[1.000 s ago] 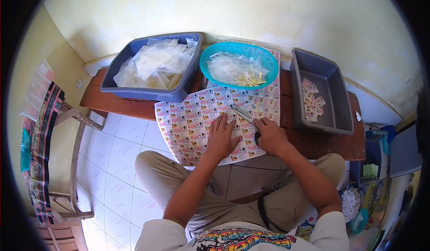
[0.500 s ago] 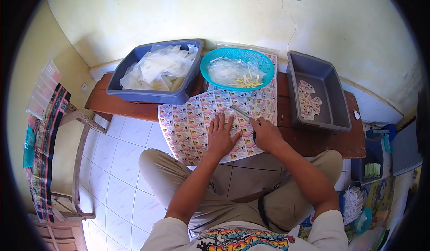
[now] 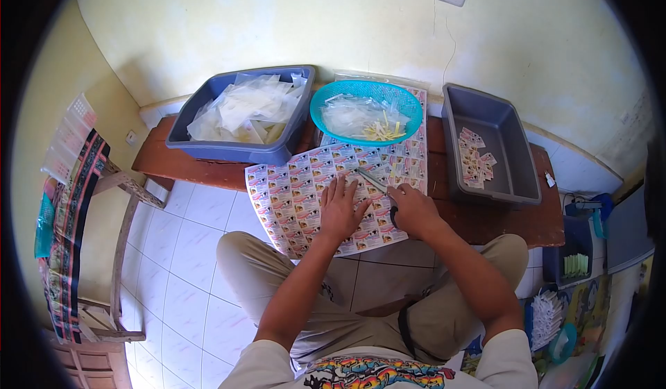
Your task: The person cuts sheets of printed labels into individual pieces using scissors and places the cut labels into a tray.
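Observation:
A large sheet of printed labels (image 3: 288,205) lies over the front of the brown bench, its near end hanging past the edge. My left hand (image 3: 339,212) rests flat on it with the fingers spread. My right hand (image 3: 412,210) is closed around the dark handle of a pair of scissors (image 3: 372,180). Their metal blades point up and left across the sheet, just right of my left fingertips. Whether the blades touch the paper I cannot tell. Behind the sheet stands a turquoise basket (image 3: 321,127) with clear plastic pieces and thin yellow strips.
On the bench (image 3: 156,154), a blue-grey tub (image 3: 229,151) at left holds translucent plastic bags. A grey tub (image 3: 510,129) at right has several cut labels (image 3: 476,160) inside. A wooden chair (image 3: 118,264) draped with cloth stands far left. More containers (image 3: 558,250) sit at lower right.
The view has shifted slightly. My left hand stays flat on the sheet, and my right hand keeps hold of the scissors in nearly the same place.

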Demonstrator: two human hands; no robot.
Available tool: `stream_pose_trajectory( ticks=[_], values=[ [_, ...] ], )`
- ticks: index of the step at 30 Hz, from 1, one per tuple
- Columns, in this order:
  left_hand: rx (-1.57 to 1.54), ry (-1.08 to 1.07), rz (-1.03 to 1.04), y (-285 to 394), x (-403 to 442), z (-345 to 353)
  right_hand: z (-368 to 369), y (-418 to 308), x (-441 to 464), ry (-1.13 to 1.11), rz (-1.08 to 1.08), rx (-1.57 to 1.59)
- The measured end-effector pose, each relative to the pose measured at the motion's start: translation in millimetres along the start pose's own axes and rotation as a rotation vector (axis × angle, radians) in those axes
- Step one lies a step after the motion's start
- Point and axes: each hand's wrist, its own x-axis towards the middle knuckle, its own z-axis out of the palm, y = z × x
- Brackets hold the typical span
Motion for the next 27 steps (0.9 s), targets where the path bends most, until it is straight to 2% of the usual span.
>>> stream_pose_trajectory(
  ticks=[6,12,14,20,27],
  values=[
    [-0.054,0.077,0.022,14.3,31.8,-49.7,-37.5,-4.9,13.1,0.083,0.036,0.081],
    [-0.148,0.126,0.1,11.3,73.4,-87.8,-44.9,12.8,47.6,0.3,0.036,0.201],
    [-0.144,0.119,0.123,4.6,86.1,-90.8,-42.9,19.8,58.8,0.405,0.031,0.176],
    [0.046,-0.012,0.23,-13.3,124.8,-86.9,-51.2,32.5,82.0,0.502,0.023,-0.018],
    [0.013,-0.017,0.212,-27.0,146.4,-60.0,-45.1,54.4,108.5,0.465,-0.075,0.008]
  ],
)
